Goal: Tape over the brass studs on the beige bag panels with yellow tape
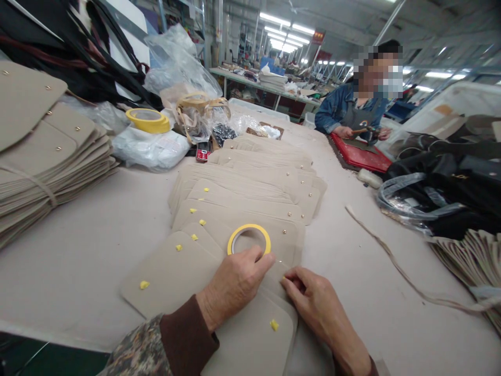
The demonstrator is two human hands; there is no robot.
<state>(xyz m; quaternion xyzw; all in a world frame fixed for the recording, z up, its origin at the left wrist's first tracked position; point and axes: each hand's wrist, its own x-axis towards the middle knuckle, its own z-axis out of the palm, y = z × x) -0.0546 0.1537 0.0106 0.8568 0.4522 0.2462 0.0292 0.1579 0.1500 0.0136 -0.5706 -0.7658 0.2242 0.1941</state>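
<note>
My left hand (237, 282) is closed around the lower edge of a roll of yellow tape (249, 228), which stands over the beige panels. Just to its right, my right hand (319, 300) pinches thumb and forefinger together, with a tiny bit of yellow tape (283, 280) at the fingertips. Both hands are above a fanned row of beige panels (172, 269) with rounded corners. Small yellow tape pieces (144, 285) stick to several of the nearer panels, one of them on the front panel (250, 339). Farther back, metal studs (288, 214) show along the panels' right side.
A tied stack of beige panels (47, 162) stands at left. Behind it lie another yellow tape roll (148, 121) and plastic bags (152, 149). A strap (391, 256), black bags (450, 183) and more panels (469, 266) are at right. A co-worker (352, 112) works across the table at a red board (360, 152).
</note>
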